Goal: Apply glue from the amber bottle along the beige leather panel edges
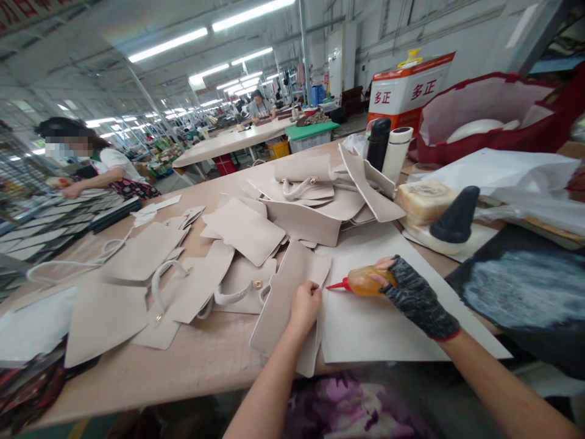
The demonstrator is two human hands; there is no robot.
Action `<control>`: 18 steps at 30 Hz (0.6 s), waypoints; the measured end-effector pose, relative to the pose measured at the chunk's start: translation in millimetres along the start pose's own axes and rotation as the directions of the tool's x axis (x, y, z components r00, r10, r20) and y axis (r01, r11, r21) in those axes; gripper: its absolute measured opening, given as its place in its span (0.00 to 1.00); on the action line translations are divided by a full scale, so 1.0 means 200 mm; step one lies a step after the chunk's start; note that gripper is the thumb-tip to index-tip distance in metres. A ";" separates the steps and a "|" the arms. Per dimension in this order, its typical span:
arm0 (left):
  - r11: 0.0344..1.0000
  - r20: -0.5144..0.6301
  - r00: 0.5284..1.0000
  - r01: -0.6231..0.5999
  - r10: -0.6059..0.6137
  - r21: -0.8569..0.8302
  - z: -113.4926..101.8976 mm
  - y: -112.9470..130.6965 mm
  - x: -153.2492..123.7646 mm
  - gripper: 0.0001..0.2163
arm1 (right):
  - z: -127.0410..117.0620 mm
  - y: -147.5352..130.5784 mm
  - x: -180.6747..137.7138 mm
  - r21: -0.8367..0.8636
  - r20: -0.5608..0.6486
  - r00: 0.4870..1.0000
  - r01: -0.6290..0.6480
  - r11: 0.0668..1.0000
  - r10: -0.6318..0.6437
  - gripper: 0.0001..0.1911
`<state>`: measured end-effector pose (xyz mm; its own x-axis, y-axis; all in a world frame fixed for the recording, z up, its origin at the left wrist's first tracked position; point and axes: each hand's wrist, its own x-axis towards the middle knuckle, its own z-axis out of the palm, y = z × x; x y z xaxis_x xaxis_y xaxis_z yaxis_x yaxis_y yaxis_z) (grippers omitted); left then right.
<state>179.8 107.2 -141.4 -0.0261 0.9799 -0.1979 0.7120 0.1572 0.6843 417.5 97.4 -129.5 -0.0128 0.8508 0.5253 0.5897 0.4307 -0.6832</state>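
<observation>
I see the left hand (304, 305) on a panel (283, 299) at the table's (192, 366) near edge, the right hand (411, 292) just right of it with a bottle (363, 281) over a sheet (379, 323). More panels (247, 231) lie left and behind; two flasks (388, 149) stand behind those, a cone (454, 214) to the right.

Legible text appears on one item only: a white box with an orange-red rim and base (408, 89), standing at the far end of the table, well beyond the fingertips of both hands and behind two flasks. Its front face carries the red characters "多正" twice, once on each visible panel. A red banner at the upper left corner bears characters too cropped to read.
</observation>
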 end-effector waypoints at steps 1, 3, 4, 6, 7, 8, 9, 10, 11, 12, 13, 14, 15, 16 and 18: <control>1.000 0.000 1.000 0.000 0.000 0.001 0.00 0.00 0.00 0.09 | 0.00 -0.01 -0.01 -0.003 0.003 1.000 -0.003 1.000 0.003 0.09; 1.000 -0.001 1.000 0.001 -0.001 0.002 0.00 0.00 0.00 0.09 | 0.00 -0.04 -0.03 -0.004 0.005 1.000 -0.008 1.000 0.008 0.09; 1.000 -0.001 1.000 0.001 -0.001 0.004 0.00 0.00 0.00 0.09 | 0.00 -0.05 -0.04 -0.002 0.004 1.000 -0.012 1.000 0.012 0.08; 1.000 -0.003 1.000 0.003 -0.003 0.008 0.00 0.00 -0.01 0.09 | -0.01 -0.08 -0.06 0.007 0.010 0.999 -0.033 0.999 0.033 0.09; 1.000 -0.004 1.000 0.002 -0.002 0.010 0.00 0.00 -0.01 0.09 | -0.01 -0.09 -0.07 0.010 0.014 0.999 -0.047 0.999 0.047 0.10; 1.000 -0.004 1.000 0.001 0.000 0.012 0.00 0.00 -0.01 0.09 | -0.01 -0.11 -0.08 0.012 0.018 0.998 -0.064 0.998 0.064 0.10; 1.000 -0.005 1.000 -0.002 0.002 0.014 0.00 0.00 -0.01 0.09 | -0.01 -0.12 -0.09 0.014 0.022 0.996 -0.082 0.997 0.082 0.11; 1.000 -0.005 1.000 -0.003 0.003 0.016 0.00 0.00 -0.01 0.09 | -0.01 -0.13 -0.11 0.018 0.026 0.995 -0.097 0.995 0.097 0.12; 1.000 -0.005 1.000 -0.003 0.003 0.019 0.00 0.00 -0.01 0.09 | -0.01 -0.14 -0.13 0.023 0.030 0.994 -0.108 0.994 0.108 0.12; 1.000 -0.005 1.000 -0.001 0.001 0.021 0.00 0.00 -0.01 0.09 | -0.01 -0.14 -0.14 0.029 0.036 0.993 -0.117 0.993 0.116 0.12; 1.000 -0.006 1.000 0.000 0.000 0.024 0.00 0.00 -0.01 0.09 | -0.01 -0.15 -0.16 0.036 0.044 0.991 -0.126 0.991 0.125 0.12; 1.000 -0.005 1.000 0.001 -0.001 0.025 0.00 0.00 -0.01 0.09 | -0.01 -0.16 -0.17 0.044 0.049 0.990 -0.137 0.990 0.135 0.12; 1.000 -0.005 1.000 0.001 -0.001 0.027 0.00 0.00 -0.01 0.09 | -0.01 -0.17 -0.19 0.052 0.054 0.988 -0.149 0.988 0.146 0.12; 1.000 -0.005 1.000 0.000 0.000 0.028 0.00 0.00 -0.01 0.10 | -0.01 -0.18 -0.20 0.061 0.057 0.986 -0.161 0.985 0.158 0.12; 1.000 -0.005 1.000 -0.001 0.001 0.029 0.00 0.01 -0.01 0.10 | -0.01 -0.19 -0.23 0.082 0.060 0.982 -0.183 0.980 0.179 0.12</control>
<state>180.0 105.1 -139.6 -0.0287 0.9807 -0.1936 0.7319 0.1525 0.6641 397.5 41.2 -125.6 0.0445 0.9305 0.3636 0.5140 0.2908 -0.8070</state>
